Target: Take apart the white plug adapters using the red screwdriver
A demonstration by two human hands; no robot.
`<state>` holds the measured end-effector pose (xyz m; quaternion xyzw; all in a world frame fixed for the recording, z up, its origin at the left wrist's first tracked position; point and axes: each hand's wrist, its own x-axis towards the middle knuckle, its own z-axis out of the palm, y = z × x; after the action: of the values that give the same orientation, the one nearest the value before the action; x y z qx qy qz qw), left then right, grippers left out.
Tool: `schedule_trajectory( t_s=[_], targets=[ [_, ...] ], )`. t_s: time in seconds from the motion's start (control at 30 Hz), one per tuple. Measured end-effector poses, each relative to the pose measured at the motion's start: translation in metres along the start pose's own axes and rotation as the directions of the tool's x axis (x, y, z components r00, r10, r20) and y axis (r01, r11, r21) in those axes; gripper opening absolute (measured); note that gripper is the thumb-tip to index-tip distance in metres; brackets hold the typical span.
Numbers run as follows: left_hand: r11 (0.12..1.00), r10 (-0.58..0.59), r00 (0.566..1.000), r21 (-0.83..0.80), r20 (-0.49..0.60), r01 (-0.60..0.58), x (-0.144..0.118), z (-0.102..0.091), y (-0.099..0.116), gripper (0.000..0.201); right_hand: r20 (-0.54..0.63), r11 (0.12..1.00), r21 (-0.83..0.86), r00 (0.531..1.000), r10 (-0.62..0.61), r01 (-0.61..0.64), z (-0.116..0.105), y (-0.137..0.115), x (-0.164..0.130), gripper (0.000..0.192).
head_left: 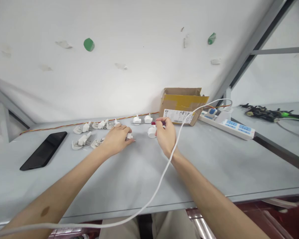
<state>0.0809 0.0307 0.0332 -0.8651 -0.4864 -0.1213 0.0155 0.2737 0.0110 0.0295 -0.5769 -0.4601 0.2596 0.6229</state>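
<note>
My left hand (pixel 117 138) is closed over a white plug (pixel 130 135), with part of the plug showing between thumb and fingers. Between the fingertips of my right hand (pixel 166 134) is a screwdriver (pixel 153 123) with a dark red handle, its thin shaft pointing left. Beside the right hand sits a white plug piece (pixel 151 132), partly covered by the fingers. Two more plug pieces, one on the left (pixel 137 119) and one on the right (pixel 148 118), stand behind the shaft. Several opened plugs (pixel 82 140) with metal parts showing lie left of my left hand, some partly hidden.
A black phone (pixel 43 151) lies at the left. An open cardboard box (pixel 180 103) stands at the back, near a power strip (pixel 229 125). A white cable (pixel 161 179) hangs across the view before my right wrist. Twisted wires (pixel 52 128) run along the wall; dark leads (pixel 261 114) lie far right.
</note>
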Motion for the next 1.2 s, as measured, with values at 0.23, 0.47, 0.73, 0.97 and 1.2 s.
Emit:
schedule_trajectory(
  t_s=[0.23, 0.47, 0.73, 0.97, 1.2],
  targets=[
    [0.998, -0.051, 0.999, -0.045, 0.010, 0.052, -0.009, -0.006, -0.007, 0.035, 0.012, 1.000, -0.015, 1.000, 0.001, 0.000, 0.000, -0.002, -0.002, 0.012],
    [0.985, -0.140, 0.989, -0.112, -0.052, 0.134, -0.008, -0.012, -0.013, 0.048, -0.040, 0.996, 0.061, 0.997, -0.068, 0.070, 0.000, 0.002, -0.001, 0.010],
    [0.985, -0.153, 0.986, -0.088, -0.059, 0.147, 0.051, -0.006, -0.008, 0.046, -0.098, 0.966, 0.259, 0.995, 0.036, -0.009, 0.001, 0.000, 0.002, 0.019],
    [0.991, -0.126, 0.992, -0.049, 0.029, 0.127, 0.095, 0.019, -0.007, 0.047, -0.056, 0.949, 0.313, 0.996, 0.062, -0.042, 0.004, 0.000, 0.000, 0.020],
    [0.920, -0.224, 0.971, -0.348, -0.084, 0.182, 0.080, -0.002, 0.000, 0.033, -0.051, 0.953, 0.303, 0.998, 0.041, -0.024, 0.003, -0.002, -0.001, 0.019]
  ],
)
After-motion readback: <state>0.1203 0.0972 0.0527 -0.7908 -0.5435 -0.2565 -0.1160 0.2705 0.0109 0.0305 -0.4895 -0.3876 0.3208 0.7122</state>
